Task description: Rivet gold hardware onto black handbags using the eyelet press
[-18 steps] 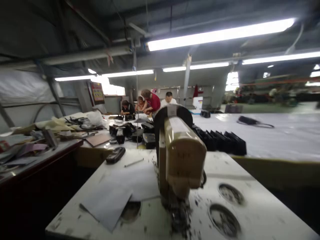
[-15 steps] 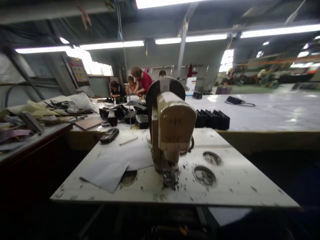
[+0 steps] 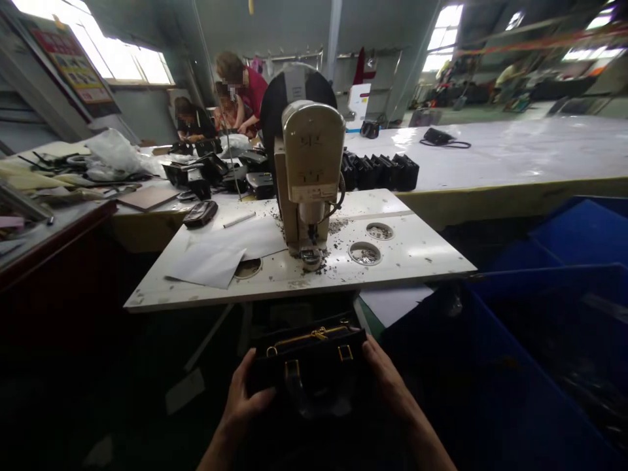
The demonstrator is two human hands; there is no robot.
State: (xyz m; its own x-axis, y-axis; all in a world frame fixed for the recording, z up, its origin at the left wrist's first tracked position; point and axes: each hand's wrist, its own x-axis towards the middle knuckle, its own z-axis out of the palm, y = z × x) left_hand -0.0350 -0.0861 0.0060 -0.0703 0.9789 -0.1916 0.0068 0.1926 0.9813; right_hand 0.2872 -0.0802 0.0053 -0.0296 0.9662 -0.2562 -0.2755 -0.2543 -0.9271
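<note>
A black handbag [image 3: 318, 373] with gold zipper, gold rings and a black carry handle is held low in front of me, below the table edge. My left hand [image 3: 244, 392] grips its left end, thumb across the front. At its right end is my right hand [image 3: 385, 369], fingers against the side and partly hidden. Beyond the bag stands a sewing machine [image 3: 314, 150] with a cream head, its needle area above a small round post on the white tabletop [image 3: 417, 261].
Paper sheets [image 3: 210, 261], a pen [image 3: 239, 220] and a dark pouch [image 3: 200, 214] lie left of the machine. Blue bins [image 3: 530, 366] stand at the right. Behind are black bags [image 3: 383, 171] on a long white table [image 3: 515, 150]. Several people [image 3: 250, 91] work at back left.
The view has tilted down, so the machine and table sit higher. Both my hands and the handbag between them have come into view, along with the blue bins.
</note>
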